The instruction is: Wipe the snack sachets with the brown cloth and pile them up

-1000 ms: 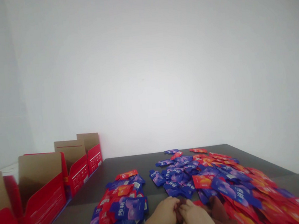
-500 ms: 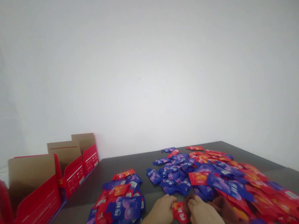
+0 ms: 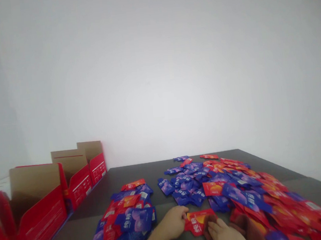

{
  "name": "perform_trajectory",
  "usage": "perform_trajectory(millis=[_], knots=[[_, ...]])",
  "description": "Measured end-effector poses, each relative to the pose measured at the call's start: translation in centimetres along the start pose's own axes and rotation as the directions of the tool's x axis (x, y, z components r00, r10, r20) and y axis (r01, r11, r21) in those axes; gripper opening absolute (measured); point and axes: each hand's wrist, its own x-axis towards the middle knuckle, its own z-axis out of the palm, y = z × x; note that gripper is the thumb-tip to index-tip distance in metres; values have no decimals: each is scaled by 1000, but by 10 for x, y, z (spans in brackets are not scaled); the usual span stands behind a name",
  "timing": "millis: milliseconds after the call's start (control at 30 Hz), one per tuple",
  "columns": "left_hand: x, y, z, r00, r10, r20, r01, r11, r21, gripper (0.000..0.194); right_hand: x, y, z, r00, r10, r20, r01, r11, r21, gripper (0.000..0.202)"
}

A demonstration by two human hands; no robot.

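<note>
My left hand (image 3: pixel 175 222) pinches the left edge of a red packet (image 3: pixel 194 224) with white characters and an orange fruit print. At the packet's lower right, my right hand (image 3: pixel 226 235) has its fingers closed on a brown cloth (image 3: pixel 248 228), part of which lies against the packet. The cloth's far end trails to the right and hides some packets. Left of my left hand lies a smaller heap of red and blue packets (image 3: pixel 135 220). A large mixed heap of blue and red packets (image 3: pixel 245 199) spreads beyond and to the right of my right hand.
Several red cardboard boxes (image 3: pixel 43 220) with brown insides stand open in a row along the left side. Everything rests on a dark table (image 3: pixel 158 208). A white wall (image 3: pixel 156 78) rises behind its far edge.
My right hand and the cloth have shifted slightly right and down, uncovering more of the red packet's front. My left hand keeps its pinch on the packet's edge.
</note>
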Motion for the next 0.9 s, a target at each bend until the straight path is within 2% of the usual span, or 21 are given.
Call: perform_trajectory(millis=[133, 233, 367, 533, 700, 800, 900], knots=[[3, -2, 2, 998, -38, 48, 40, 998, -53, 40, 26, -28, 2, 996, -74, 54, 70, 995, 67, 22], [3, -4, 1, 998, -34, 58, 39, 996, -76, 41, 37, -41, 8, 994, -102, 50, 96, 990, 106, 21], [2, -6, 0, 998, -32, 62, 40, 991, -124, 39, 27, -29, 11, 996, -84, 20, 80, 986, 143, 27], [7, -6, 1, 995, -34, 94, 51, 983, -175, 26, 20, -12, 13, 999, -44, 15, 41, 990, 131, 32], [9, -6, 0, 985, -68, 158, 101, 971, -215, 31, 47, -31, 8, 993, -120, -13, 121, 971, 207, 45], [9, -6, 1, 984, -75, 163, 111, 968, -224, 32, 53, -39, 4, 990, -139, 10, 134, 971, 196, 33], [10, -9, 5, 988, -103, 113, 125, 969, -213, 39, 41, -33, 1, 991, -122, 53, 115, 985, 131, 27]])
